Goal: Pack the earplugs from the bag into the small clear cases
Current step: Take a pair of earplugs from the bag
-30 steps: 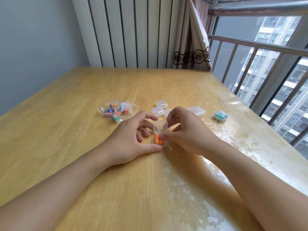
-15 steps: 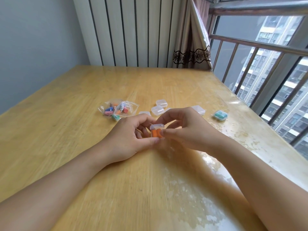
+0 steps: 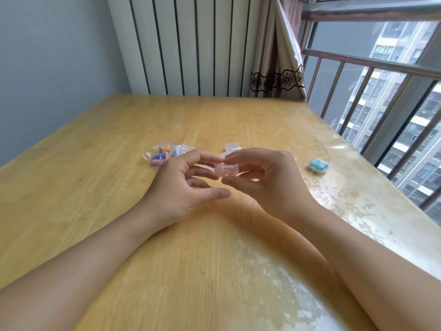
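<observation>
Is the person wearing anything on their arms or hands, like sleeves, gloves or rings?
Nothing shows. Both forearms are bare right to the picture's lower edge, so no sleeves are in view. The left hand and right hand have no gloves, and no rings, watch or bracelets can be seen. The fingernails look short and plain.

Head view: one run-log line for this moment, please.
right hand pinches closed clear case | left hand fingertips touch it | earplug bag on table
</observation>
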The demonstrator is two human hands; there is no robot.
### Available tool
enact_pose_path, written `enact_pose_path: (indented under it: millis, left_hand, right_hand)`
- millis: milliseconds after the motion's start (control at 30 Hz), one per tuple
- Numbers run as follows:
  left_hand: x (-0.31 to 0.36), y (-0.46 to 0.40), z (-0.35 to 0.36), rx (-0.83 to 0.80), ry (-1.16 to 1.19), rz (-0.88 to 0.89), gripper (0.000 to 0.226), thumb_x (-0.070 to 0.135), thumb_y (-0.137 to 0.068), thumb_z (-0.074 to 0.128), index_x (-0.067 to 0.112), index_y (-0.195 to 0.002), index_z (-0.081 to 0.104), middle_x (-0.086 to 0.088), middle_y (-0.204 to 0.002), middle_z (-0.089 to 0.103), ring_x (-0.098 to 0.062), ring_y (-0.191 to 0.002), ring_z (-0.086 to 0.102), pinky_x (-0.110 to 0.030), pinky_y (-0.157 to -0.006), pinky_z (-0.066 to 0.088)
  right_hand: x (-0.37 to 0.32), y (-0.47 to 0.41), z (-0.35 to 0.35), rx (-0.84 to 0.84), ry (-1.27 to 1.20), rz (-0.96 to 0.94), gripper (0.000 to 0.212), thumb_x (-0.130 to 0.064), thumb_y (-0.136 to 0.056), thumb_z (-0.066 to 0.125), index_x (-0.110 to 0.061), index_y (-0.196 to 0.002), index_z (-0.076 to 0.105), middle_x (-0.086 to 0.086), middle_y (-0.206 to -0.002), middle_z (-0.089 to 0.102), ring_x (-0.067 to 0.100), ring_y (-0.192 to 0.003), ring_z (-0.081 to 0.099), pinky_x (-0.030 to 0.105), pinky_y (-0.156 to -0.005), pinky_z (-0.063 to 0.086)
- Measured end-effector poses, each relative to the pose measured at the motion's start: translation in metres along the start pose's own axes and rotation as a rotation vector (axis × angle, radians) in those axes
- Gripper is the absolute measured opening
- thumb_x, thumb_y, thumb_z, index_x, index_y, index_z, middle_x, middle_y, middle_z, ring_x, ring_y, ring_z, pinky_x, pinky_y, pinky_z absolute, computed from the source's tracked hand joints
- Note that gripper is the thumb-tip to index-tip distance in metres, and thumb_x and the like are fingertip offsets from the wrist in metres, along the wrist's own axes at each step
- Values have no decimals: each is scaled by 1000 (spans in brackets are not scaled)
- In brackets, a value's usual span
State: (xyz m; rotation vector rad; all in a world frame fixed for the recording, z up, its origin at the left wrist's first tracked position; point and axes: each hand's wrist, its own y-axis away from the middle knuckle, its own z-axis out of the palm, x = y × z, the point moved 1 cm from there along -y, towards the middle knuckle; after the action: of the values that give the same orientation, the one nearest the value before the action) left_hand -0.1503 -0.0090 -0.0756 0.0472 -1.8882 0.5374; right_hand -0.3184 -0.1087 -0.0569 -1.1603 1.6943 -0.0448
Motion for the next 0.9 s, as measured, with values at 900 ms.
enact_pose_path:
  millis: [900]
  left_hand:
    - [-1, 0, 0, 70, -357, 103, 28, 18, -78, 84, 30, -100, 73, 12, -96, 71, -10, -87, 64, -29, -63, 55]
  right_hand:
    - [40, -11, -77, 11, 782, 425, 16, -32, -75, 75, -24, -80, 62, -1, -86, 69, 21, -68, 65, 38, -63, 58]
